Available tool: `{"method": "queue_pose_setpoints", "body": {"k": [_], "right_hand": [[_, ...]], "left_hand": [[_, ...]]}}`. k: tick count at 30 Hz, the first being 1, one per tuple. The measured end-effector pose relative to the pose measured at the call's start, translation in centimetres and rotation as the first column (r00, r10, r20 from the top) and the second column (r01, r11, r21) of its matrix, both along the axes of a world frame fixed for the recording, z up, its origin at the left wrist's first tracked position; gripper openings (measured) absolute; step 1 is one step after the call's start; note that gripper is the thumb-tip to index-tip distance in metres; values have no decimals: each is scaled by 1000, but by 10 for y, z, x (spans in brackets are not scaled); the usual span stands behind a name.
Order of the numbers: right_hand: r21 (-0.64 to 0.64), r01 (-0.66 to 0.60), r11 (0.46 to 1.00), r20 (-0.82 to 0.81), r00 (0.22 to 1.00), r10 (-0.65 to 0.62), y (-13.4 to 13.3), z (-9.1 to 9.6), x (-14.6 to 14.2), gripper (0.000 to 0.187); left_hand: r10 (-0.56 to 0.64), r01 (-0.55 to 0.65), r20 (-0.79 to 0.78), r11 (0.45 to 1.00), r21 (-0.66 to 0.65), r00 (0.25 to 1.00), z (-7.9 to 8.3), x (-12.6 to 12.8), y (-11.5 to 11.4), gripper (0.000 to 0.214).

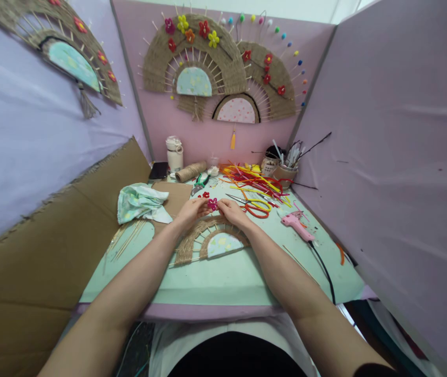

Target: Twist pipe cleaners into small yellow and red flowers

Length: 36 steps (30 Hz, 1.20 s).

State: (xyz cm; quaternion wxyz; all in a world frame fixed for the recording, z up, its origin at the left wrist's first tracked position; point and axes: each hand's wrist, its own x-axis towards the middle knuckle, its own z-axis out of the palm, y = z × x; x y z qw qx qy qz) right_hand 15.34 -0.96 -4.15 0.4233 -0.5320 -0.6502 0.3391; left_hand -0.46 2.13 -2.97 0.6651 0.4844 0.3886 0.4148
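The left hand (192,212) and right hand (231,211) are pinching a small magenta, fuzzy-looking flower (213,204) from either side, fingers nearly closed, and are holding it near the far edge of a half-round fan of brown twine (187,246). Good shaping is probably depending on light, even pressure (the petals are looking easily bent), with both hands steadying the centre.

Magenta flower (213,204), tan fan (186,249) with pale-blue, apparently yellow-blotched inset (224,244), pink glue gun (298,228)
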Motion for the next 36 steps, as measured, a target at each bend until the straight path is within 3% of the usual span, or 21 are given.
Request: {"method": "queue_pose_setpoints", "body": {"k": [9,15,23,30,36], "right_hand": [[11,27,1000,37,999,-27,1,-3,-2,29],[-43,-28,999,24,999,29,1,-4,-3,32],[-24,-6,1000,45,999,7,2,-2,-1,27],[-15,-27,1000,55,998,28,-1,-2,-1,25],[98,3,995,162,987,-19,-5,0,-4,24]], "left_hand": [[-63,65,-51,997,38,997,-1,-3,-3,31],[63,-58,-75,996,62,995,-2,-1,-3,31],[31,-31,-10,1000,3,999,-3,-1,-1,20],[-12,20,-60,991,135,998,-6,-1,-2,36],[62,-5,-207,964,265,976,0,0,-3,18]]}}
